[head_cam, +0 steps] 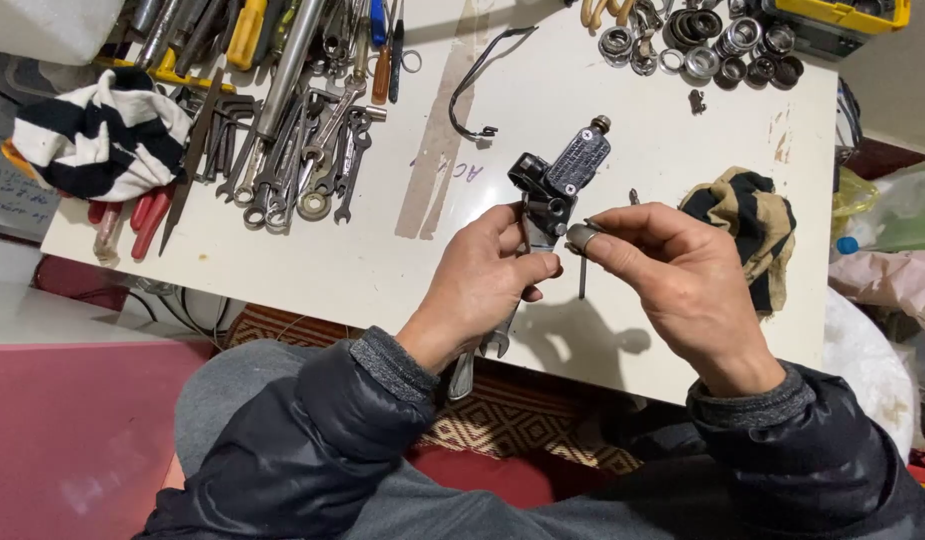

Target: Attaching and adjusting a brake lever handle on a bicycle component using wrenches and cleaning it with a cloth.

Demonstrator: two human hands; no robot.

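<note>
The left hand [487,280] is closed around a black cylinder body [559,175] held above the table [622,130], its long axis pointing to 1 o'clock. The right hand [672,275] pinches a thin pin [582,275] hanging toward 6. One rag [747,225] lies at 3 o'clock near the table edge; bare room at 12. Wrenches [292,160] pile at 10, too tangled to count.

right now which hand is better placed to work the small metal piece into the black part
The right hand, probably: its fingertips already pinch the small metal piece right against the black part. The left hand is wrapped around that part along with a wrench, so it looks busy steadying.
</note>
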